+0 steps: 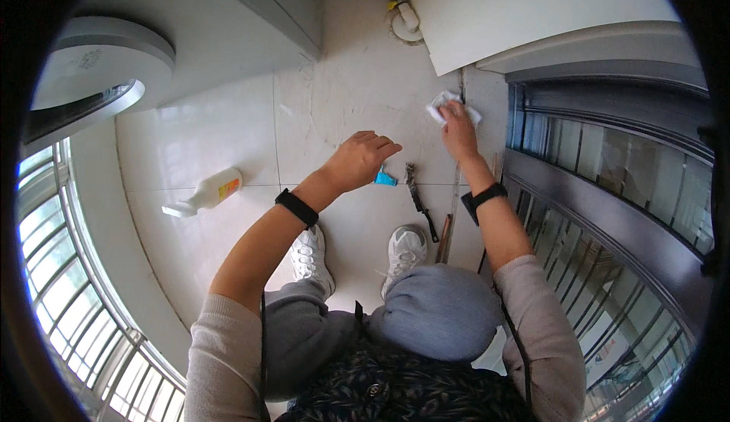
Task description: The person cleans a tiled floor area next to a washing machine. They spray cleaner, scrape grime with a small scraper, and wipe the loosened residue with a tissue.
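On the tiled floor, my right hand presses a crumpled white cloth beside the dark grout line near the door frame. My left hand is held over the middle of the floor with its fingers bent; whether it holds anything is hidden. A small blue plastic tool shows just below that hand, partly covered by it. Between the two forearms lies a dark-handled brush with worn, dirty bristles. A white spray-type bottle with an orange label lies on its side to the left.
White panels stand at the upper right, near a drain pipe fitting. A dark metal barred door is at the right, with a thin brown strip beside it. A front-loading appliance stands at the upper left, above a barred window.
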Motion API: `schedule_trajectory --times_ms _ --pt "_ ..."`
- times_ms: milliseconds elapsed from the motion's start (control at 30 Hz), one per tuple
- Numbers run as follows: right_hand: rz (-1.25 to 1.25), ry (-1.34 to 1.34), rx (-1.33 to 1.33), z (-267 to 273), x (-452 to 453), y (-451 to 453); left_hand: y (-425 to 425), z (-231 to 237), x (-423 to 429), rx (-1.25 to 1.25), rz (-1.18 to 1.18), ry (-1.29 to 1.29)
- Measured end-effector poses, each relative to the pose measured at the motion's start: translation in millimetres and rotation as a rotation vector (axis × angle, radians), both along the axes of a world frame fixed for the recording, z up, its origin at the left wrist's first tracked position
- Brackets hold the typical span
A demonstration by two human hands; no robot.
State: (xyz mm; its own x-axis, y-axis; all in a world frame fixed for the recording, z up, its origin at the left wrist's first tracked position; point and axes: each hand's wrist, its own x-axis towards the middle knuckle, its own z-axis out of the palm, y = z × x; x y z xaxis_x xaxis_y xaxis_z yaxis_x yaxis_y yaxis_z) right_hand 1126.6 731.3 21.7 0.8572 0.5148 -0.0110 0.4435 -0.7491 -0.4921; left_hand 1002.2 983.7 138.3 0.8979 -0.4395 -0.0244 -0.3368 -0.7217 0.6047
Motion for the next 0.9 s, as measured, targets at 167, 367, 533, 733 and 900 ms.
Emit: schedule_trajectory --times_ms 167,367,533,733,900 --pt "-0.097 0.335 0.068 12.3 -36.8 -9.3 -4.8 -7.5 -1.1 -0.01 -0.057 0.02" --pt "-0.271 -0.012 0.149 -10.7 39.5 5.0 6.3 -6.9 -10.2 -0.111 0.021 0.027" --pt "-0.157 -0.006 0.039 -42.5 47.9 37.0 18.4 -10.1 -23.2 -0.126 0.055 0.135" --pt "0.054 0.459 0.245 -14.0 -63.7 61.1 31.2 -21.5 -20.5 -0.181 0.091 0.113" --pt "-0.062 0.277 0.326 -1.9 -16.6 79.2 54.0 -15.8 -35.3 -0.249 0.147 0.165"
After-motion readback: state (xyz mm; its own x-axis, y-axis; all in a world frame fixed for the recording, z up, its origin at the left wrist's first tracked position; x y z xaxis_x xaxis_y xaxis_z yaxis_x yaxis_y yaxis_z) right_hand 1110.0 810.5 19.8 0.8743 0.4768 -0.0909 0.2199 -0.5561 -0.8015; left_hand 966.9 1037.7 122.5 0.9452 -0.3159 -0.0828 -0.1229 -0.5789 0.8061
